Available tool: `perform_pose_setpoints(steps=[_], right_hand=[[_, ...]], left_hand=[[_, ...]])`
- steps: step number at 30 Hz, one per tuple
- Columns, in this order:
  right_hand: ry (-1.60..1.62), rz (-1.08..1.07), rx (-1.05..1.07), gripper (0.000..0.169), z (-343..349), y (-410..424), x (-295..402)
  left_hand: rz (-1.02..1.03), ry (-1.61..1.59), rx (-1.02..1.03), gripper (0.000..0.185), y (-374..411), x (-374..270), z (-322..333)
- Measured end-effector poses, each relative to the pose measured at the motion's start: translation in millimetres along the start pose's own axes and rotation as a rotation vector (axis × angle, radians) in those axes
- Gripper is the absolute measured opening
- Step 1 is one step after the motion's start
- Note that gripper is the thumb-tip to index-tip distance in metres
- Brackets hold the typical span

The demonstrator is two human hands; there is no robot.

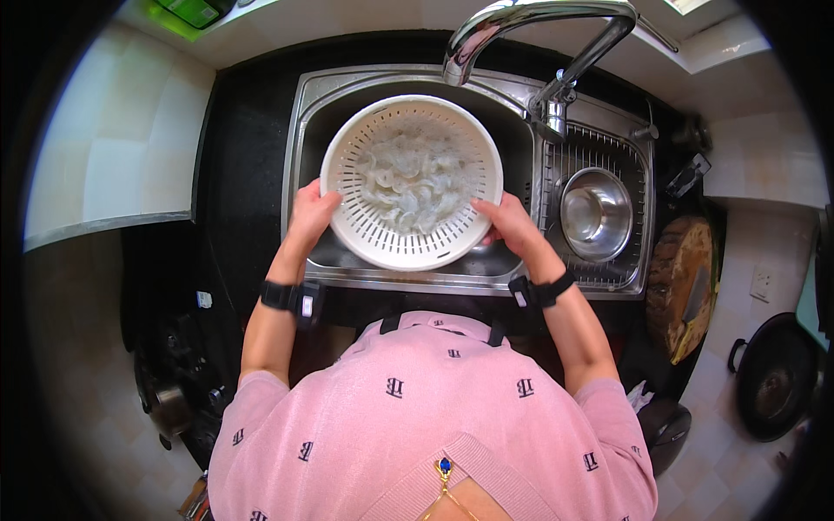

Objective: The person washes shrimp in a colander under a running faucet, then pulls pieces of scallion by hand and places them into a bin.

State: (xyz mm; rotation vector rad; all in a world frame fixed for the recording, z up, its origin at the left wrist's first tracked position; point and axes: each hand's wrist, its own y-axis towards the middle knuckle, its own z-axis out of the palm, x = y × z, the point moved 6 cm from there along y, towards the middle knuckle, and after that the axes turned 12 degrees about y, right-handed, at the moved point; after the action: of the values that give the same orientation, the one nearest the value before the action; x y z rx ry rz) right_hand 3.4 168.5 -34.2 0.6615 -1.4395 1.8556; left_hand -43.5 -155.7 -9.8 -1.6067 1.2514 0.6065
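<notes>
A white slotted plastic colander (404, 251) is held over the large basin of a stainless steel sink (296, 140). Pale, translucent pieces of food (417, 179), which look like peeled shrimp, lie wet in the middle of it. My left hand (315, 211) grips the colander's left rim, thumb on the inside edge. On the right rim my right hand (515, 221) has the same kind of hold, thumb over the edge and fingers beneath. The fingers under the colander are mostly hidden.
A chrome faucet (554, 98) arches over the sink's back edge. In the smaller right basin a steel bowl (596, 215) stands on a wire rack (554, 163). Farther right is a round wooden chopping board (671, 286) with a knife (697, 293) on it. A black wok (775, 378) is at far right.
</notes>
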Motion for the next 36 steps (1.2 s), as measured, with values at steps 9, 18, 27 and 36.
perform_pose_setpoints(steps=[9, 18, 27, 36], right_hand=[[-0.162, 0.02, -0.141, 0.025, -6, 18, -14], [-0.075, 0.07, -0.216, 0.027, -10, 19, -34], [0.148, 0.314, -0.304, 0.027, -7, 58, -85], [0.738, 0.313, -0.428, 0.043, -5, 156, -140]], left_hand=[[0.012, 0.015, -0.087, 0.03, 43, 43, 15], [0.03, 0.148, -0.187, 0.028, 47, 47, 25], [-0.058, 0.144, -0.239, 0.045, 56, 71, 1], [-0.154, 0.349, -0.156, 0.053, 27, 89, 3]])
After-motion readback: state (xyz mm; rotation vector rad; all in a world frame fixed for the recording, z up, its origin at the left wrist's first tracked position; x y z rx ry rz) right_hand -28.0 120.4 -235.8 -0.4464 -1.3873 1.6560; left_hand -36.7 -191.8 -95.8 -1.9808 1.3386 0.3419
